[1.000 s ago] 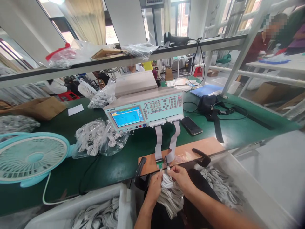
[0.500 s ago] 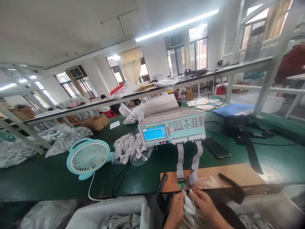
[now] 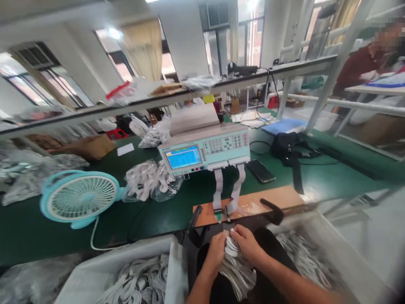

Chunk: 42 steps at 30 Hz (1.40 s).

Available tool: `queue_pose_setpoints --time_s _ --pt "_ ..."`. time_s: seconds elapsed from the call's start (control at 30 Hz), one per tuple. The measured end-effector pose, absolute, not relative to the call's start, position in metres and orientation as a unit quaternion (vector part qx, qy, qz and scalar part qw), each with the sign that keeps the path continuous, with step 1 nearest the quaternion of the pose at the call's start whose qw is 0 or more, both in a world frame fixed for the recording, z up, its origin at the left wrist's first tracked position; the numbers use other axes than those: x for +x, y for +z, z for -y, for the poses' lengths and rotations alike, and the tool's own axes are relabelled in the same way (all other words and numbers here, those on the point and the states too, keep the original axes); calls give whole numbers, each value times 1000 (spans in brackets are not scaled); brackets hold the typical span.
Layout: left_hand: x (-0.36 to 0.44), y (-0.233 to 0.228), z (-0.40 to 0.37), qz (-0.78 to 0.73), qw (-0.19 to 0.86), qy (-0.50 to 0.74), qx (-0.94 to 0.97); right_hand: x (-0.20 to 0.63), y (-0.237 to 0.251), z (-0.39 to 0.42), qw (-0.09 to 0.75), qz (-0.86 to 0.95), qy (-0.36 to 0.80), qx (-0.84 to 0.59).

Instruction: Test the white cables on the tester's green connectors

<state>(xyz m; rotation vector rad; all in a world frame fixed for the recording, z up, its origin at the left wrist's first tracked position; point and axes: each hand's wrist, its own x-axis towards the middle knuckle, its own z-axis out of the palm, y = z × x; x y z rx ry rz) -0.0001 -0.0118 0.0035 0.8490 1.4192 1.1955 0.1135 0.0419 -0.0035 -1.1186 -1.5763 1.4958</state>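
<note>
My left hand is closed with its fingertips pinched on a small white end of a white cable. Beside it, my right hand pinches another white cable end. Between both hands a bundle of white cables hangs down over my lap. Just beyond my fingertips, apart from the cable ends, a small green connector board and a second dark connector sit at the near edge of a brown board. Grey ribbon cables run from them up to a tester with a lit blue screen.
White bins of cables stand at my left and right. A turquoise fan, bagged cables, a phone and a black bag lie on the green table. A person in dark red is at the far right.
My hands have drawn back from the connectors on the brown board, carrying the white cable ends and bundle toward me. The head view has tipped downward and turned right.
</note>
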Motion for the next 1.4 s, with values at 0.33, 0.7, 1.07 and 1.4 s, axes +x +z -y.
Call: queue_pose_setpoints --time_s 0.33,0.7,1.07,1.4 --pt "18 5 43 -609 555 528 204 265 31 -65 116 794 297 -518" --pt "35 19 52 -648 420 516 371 208 2 -16 243 541 745 -304" --pt "32 19 52 -591 544 400 441 197 14 -39 157 558 774 -254" --pt "12 6 67 -587 512 421 465 168 -11 12 207 549 731 -348"
